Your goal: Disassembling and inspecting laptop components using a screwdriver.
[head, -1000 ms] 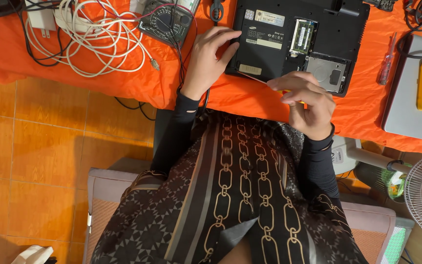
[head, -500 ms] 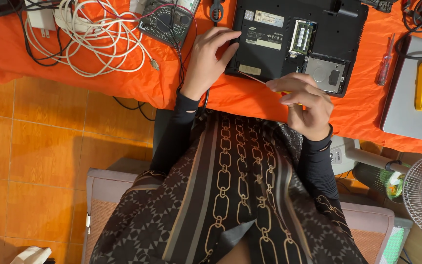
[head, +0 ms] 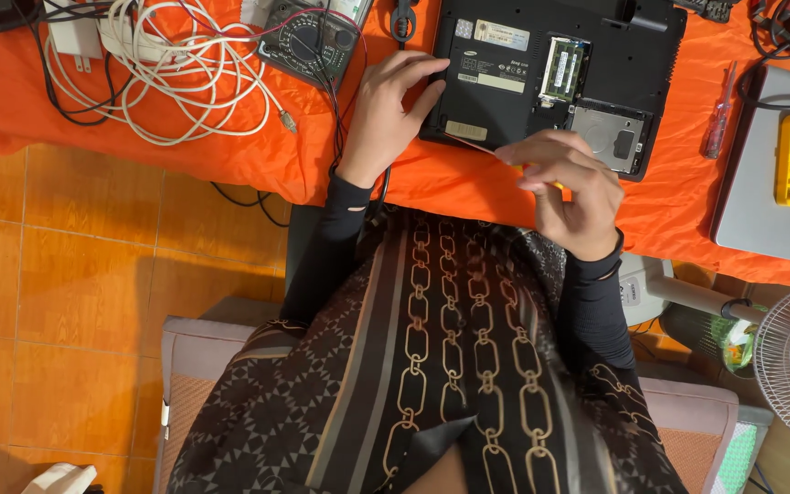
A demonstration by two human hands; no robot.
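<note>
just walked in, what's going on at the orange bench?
A seated person has a black laptop upside down on the orange cloth, panels off, memory and drive exposed. The left hand steadies its left edge. The right hand pinches a thin orange-tipped tool at the near edge. A multimeter, white cables and a red screwdriver lie nearby.

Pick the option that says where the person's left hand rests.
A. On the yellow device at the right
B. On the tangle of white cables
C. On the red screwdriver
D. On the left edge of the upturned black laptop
D: the left hand lies with its fingers on the left edge of the open-bottomed black laptop, clear of the white cables and the red screwdriver.
</note>
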